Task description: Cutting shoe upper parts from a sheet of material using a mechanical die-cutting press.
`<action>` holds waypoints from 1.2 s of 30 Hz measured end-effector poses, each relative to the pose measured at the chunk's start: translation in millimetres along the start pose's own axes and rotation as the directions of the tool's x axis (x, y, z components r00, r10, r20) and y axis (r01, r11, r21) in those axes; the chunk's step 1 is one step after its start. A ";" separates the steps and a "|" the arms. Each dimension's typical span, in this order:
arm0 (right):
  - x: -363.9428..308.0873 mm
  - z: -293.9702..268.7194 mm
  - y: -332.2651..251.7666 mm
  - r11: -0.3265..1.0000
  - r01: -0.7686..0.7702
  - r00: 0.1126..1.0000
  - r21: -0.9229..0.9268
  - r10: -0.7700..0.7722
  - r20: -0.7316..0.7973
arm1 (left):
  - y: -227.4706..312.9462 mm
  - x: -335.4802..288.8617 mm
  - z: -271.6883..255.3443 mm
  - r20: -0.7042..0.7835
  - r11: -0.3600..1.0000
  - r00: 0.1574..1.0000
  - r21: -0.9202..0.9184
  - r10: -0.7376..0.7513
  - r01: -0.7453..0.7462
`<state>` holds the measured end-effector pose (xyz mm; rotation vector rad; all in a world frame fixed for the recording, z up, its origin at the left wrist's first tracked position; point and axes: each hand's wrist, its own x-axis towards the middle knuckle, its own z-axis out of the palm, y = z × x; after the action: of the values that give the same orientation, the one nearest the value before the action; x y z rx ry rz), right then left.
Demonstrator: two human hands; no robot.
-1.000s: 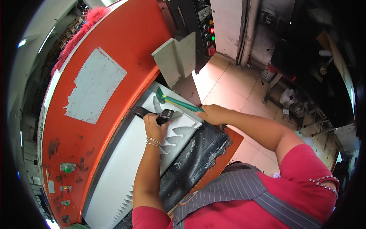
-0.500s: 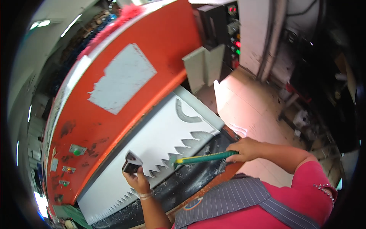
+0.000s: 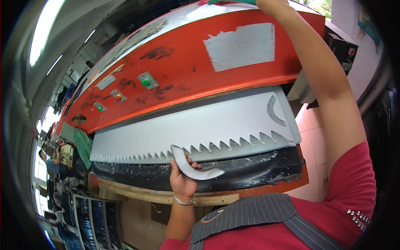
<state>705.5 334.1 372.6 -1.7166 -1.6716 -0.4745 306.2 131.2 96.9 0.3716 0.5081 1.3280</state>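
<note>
Just in front of the white sheet's (image 3: 187, 127) notched edge, the left hand (image 3: 183, 180) has its fingers and thumb closed on a curved white piece (image 3: 188, 169) — one tip overlaps the notches in view. Beyond the sheet, past the orange-red panel (image 3: 179, 79), the right hand (image 3: 273, 6) meets a green tool (image 3: 235, 1) — cropped, so I cannot tell its grip.

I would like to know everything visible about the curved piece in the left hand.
The curved piece is a smooth-looking, pale crescent with a partly dark edge; material unclear. The left hand grips it around its bend, one end pointing up, the other right. In view it overlaps the toothed sheet; whether they touch is unclear.
</note>
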 end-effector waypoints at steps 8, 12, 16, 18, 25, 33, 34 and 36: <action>-204.3 92.6 -108.0 0.678 0.624 0.771 0.388 -0.617 -0.160 | 11.6 -5.9 -10.6 0.051 0.984 0.999 -0.177 0.008 0.001; -338.5 96.0 -157.7 0.570 0.366 0.765 0.736 -0.635 0.111 | -1.3 10.8 4.3 0.043 0.976 0.999 -0.217 -0.013 0.022; -360.6 112.8 -149.1 0.558 0.126 0.934 0.820 -0.345 0.092 | -10.3 11.1 32.0 0.029 0.963 0.984 -0.201 -0.177 0.179; -352.3 92.9 -145.2 0.568 -0.026 0.937 0.822 -0.272 0.218 | -13.5 13.1 35.1 0.165 0.998 0.985 0.011 -0.056 0.055; -371.0 66.2 -128.4 -0.064 -0.835 0.546 0.547 -0.229 0.806 | -35.6 5.8 51.3 0.439 0.888 0.897 0.394 0.046 -0.238; -400.1 48.9 -138.4 0.102 -0.636 0.645 0.765 -0.475 0.599 | -6.7 -26.2 31.2 0.816 0.474 0.575 0.532 -0.063 -0.702; -398.9 44.7 -141.4 0.107 -0.630 0.653 0.769 -0.463 0.599 | 0.7 -34.4 42.4 0.823 0.480 0.564 0.523 -0.068 -0.704; -397.1 30.7 -149.5 0.222 -0.595 0.654 0.772 -0.424 0.626 | 7.2 -36.8 53.7 0.913 0.318 0.406 0.393 -0.026 -0.863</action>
<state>511.4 58.4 113.0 -0.8740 -1.6279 1.4544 323.9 98.4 150.7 2.1552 0.1868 1.1698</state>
